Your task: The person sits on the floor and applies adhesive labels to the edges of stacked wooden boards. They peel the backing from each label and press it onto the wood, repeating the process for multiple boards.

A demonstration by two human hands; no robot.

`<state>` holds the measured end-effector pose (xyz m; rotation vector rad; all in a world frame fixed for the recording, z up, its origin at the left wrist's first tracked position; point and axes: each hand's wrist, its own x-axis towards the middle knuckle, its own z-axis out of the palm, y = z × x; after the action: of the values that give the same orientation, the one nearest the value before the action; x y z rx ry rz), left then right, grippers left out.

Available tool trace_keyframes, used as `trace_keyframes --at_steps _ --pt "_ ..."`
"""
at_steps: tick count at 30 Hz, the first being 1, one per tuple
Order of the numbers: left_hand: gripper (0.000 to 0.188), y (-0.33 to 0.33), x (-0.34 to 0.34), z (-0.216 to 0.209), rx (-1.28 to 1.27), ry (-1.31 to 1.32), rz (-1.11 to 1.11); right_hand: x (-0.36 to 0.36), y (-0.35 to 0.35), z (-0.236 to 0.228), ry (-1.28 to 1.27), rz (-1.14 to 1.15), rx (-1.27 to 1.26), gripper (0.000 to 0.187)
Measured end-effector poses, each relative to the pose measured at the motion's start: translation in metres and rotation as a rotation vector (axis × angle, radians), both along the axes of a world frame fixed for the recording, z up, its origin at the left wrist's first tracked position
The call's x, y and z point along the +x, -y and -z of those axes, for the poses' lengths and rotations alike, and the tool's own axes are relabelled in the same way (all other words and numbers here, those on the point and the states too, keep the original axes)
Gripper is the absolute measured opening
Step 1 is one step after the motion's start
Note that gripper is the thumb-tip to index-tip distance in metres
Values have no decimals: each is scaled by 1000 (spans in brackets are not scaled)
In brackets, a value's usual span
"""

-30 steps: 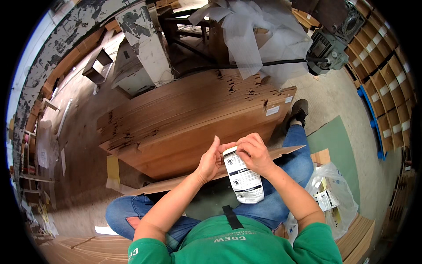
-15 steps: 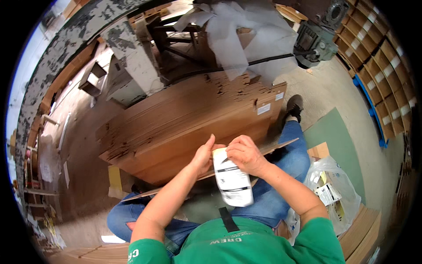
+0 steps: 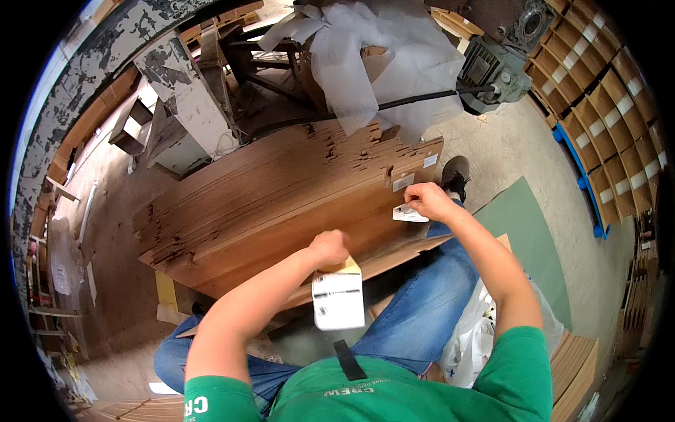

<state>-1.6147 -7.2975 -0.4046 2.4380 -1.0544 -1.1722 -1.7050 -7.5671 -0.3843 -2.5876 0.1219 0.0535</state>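
My left hand [image 3: 330,249] is closed on the top of a strip of white labels [image 3: 339,301] with yellowish backing, which hangs down over my lap. Pinched in my right hand [image 3: 429,200] is a single white label [image 3: 410,214], held by its upper edge close to the right end of a cardboard stack [image 3: 260,243]. Two white labels, a nearer one [image 3: 403,182] and a farther one [image 3: 430,161], are stuck on the right end of that stack. A loose cardboard flap [image 3: 394,262] slants across in front of my legs, below both hands.
A clear plastic bag [image 3: 467,337] lies by my right thigh, beside a green mat [image 3: 538,246]. Ahead are crumpled translucent wrap [image 3: 394,63], a grey motor [image 3: 492,74] and a black cable [image 3: 415,100]. Cardboard boxes [image 3: 598,105] rest on a blue pallet [image 3: 582,183] at right.
My hands, close together on the label strip before, have parted. The right has moved right and forward with one label; the left has shifted left with the strip.
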Motion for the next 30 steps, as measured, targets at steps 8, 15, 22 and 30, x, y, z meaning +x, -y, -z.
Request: trace_keyframes --at_steps 8,15,22,30 --pt "84 81 -33 13 -77 383 388 14 5 26 72 164 88 8" --pt "88 102 -24 12 -31 341 290 13 4 38 169 132 -24 10" --pt "75 98 -24 21 -39 432 366 13 -1 39 232 59 -81 9" --pt "60 95 -27 27 -69 513 351 14 -1 36 169 84 10 8"
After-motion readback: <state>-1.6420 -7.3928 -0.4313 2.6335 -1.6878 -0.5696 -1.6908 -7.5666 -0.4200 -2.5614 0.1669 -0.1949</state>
